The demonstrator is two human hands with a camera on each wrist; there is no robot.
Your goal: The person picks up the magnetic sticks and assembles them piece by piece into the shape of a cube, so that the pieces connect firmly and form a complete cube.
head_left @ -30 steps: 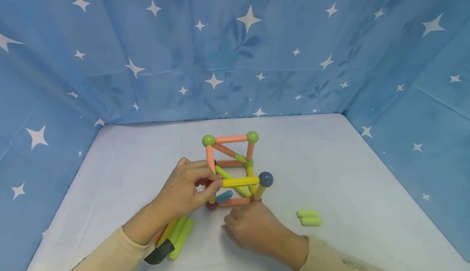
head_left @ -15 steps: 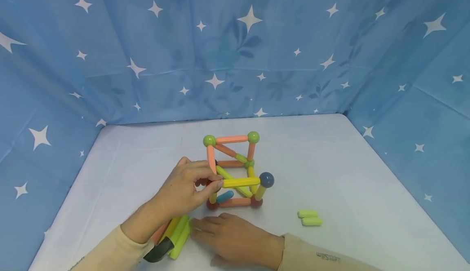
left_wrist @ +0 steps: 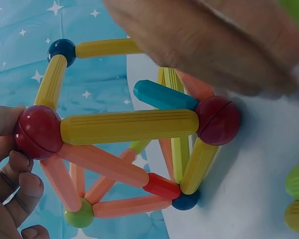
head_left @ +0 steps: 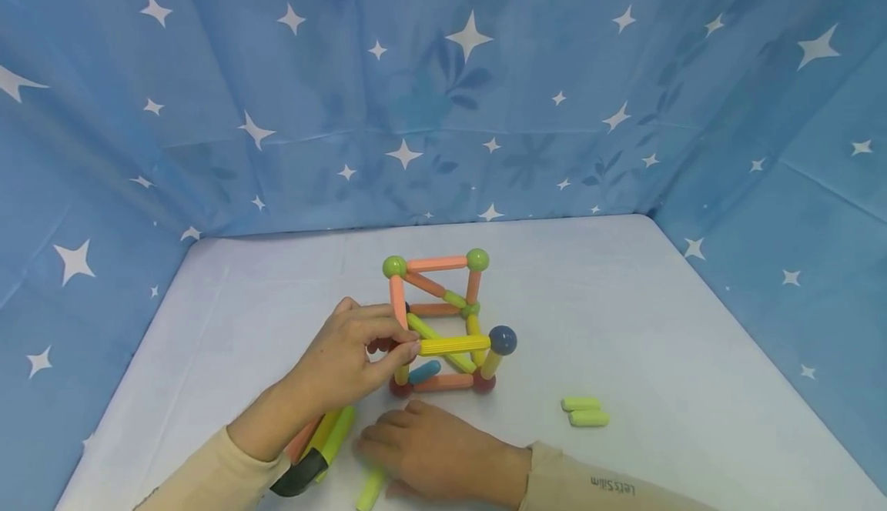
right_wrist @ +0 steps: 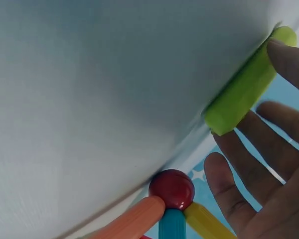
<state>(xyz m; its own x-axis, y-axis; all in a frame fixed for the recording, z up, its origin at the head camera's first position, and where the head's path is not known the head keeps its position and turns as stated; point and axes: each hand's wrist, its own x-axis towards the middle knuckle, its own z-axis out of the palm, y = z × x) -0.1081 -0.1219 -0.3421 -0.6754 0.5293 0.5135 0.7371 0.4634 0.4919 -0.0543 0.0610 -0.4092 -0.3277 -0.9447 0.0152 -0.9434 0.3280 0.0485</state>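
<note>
I had the frame (head_left: pixel 453 344) standing on the table (head_left: pixel 589 303), its upper near-left corner the red ball (left_wrist: pixel 39 132) that the left hand (head_left: pixel 349 349) was pinching between curled fingers. That grip was my first worry: a tug or twist there could have popped the bars off the ball, since the joints looked held by contact alone. At the frame's upper near-right corner, the blue ball (head_left: pixel 503 339) showed only two bars and no link back to the far side, so I judged it likely to swing or drop if jolted. Inside the frame, low on the near side, the teal stick (head_left: pixel 425 371) had one end free and could have been knocked loose. Just in front of the frame, the right hand (head_left: pixel 436 449) had its fingers fairly straight and slightly apart, thumb and fingertips touching a green stick (head_left: pixel 370 489); I could not tell how firm that contact was, and a weak one might have let it slip. Lifted carelessly, those knuckles could have bumped the frame's base. Left of there, the sleeve hung close over the bundle (head_left: pixel 337 434) and might have scattered it.
</note>
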